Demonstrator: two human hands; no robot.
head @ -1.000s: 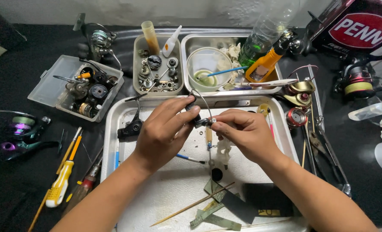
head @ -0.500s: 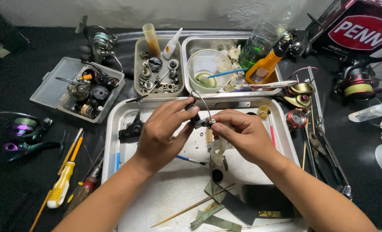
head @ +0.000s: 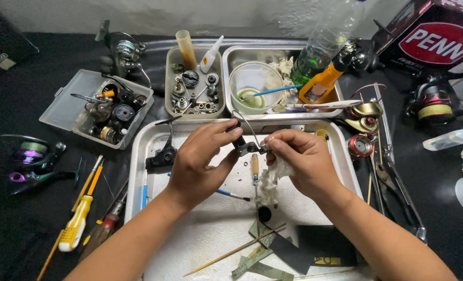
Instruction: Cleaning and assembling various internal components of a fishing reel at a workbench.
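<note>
Over a metal tray (head: 137, 156) lined with white paper, both my hands meet on a small dark metal reel part with a wire bail (head: 244, 140). My left hand (head: 197, 161) pinches its left end between thumb and fingers. My right hand (head: 301, 158) holds the part's right end together with a crumpled white tissue (head: 270, 179) that hangs below the fingers. On the tray beneath lie a small screwdriver with an amber handle (head: 254, 167), a thin blue-handled tool (head: 231, 194), a black reel piece (head: 161, 156) and a wooden stick (head: 236, 250).
Behind the tray stand a tray of small reel parts (head: 192, 88), a tray with a plastic cup (head: 252, 88), an orange bottle (head: 320, 86) and a clear bottle (head: 325, 41). A clear box of parts (head: 98, 106), a purple reel (head: 31, 156) and screwdrivers (head: 78, 221) lie left. Pliers (head: 392, 182) and spools lie right.
My hands stay together on the part, shifting only slightly. The tissue hangs a little lower under my right hand.
</note>
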